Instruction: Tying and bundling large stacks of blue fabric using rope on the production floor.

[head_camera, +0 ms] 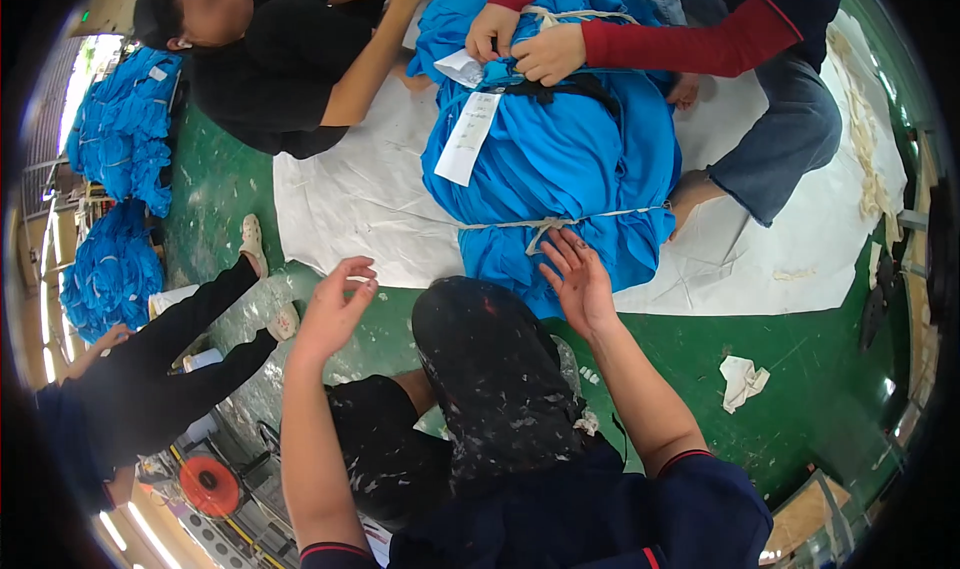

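A large bundle of blue fabric [555, 156] lies on a white sheet [360, 201], bound with pale cloth ties [517, 225]. A long white paper tag [469, 138] bearing writing hangs on it. My right hand [577, 273] is palm up and fingers apart at the bundle's near end, beside the knotted tie; whether its fingertips touch it I cannot tell. My left hand [341, 306], raised left of the bundle near the sheet's edge, holds nothing, its fingers loosely curled. At the bundle's far part, a co-worker's two hands [525, 48] in red sleeves work by a smaller white tag [459, 68].
A person in black [270, 74] sits at the upper left; another stands at the lower left [150, 396]. Blue fabric bundles [120, 126] are stacked at the far left. A white cloth scrap [742, 381] lies on the green floor [675, 344] at right. My knee [487, 344] is before the bundle.
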Tool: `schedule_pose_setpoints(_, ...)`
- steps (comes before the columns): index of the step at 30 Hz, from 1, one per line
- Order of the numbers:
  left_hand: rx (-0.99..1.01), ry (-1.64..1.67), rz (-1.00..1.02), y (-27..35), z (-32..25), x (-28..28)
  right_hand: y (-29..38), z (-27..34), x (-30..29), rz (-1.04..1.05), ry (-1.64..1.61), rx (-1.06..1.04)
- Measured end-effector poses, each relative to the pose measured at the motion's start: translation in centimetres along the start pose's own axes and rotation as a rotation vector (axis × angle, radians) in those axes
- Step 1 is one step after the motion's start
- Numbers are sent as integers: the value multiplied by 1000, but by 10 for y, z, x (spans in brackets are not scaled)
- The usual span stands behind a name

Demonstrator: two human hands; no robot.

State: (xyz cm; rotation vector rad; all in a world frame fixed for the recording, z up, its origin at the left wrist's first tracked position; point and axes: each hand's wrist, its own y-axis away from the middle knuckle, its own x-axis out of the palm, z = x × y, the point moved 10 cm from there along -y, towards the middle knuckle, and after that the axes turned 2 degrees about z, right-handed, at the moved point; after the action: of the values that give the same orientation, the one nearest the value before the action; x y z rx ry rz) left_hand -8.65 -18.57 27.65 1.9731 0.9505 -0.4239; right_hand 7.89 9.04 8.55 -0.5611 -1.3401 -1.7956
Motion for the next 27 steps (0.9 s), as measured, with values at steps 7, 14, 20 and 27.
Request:
schedule_pose_setpoints(7, 7, -141, 0, 29, -37, -46, -1, 0, 10, -164, -184, -195)
schedule_pose_setpoints(14, 235, -184, 193, -13, -121, -11, -9, 6, 20, -238, -209, -112)
schedule_pose_setpoints(20, 584, -336, 411, -70, -168, 15, 5, 49, 35, -252, 25, -43)
schedule_pose_setpoints(27, 837, -272, 374, -203, -239, 1, 68, 127, 108, -361, 112, -239)
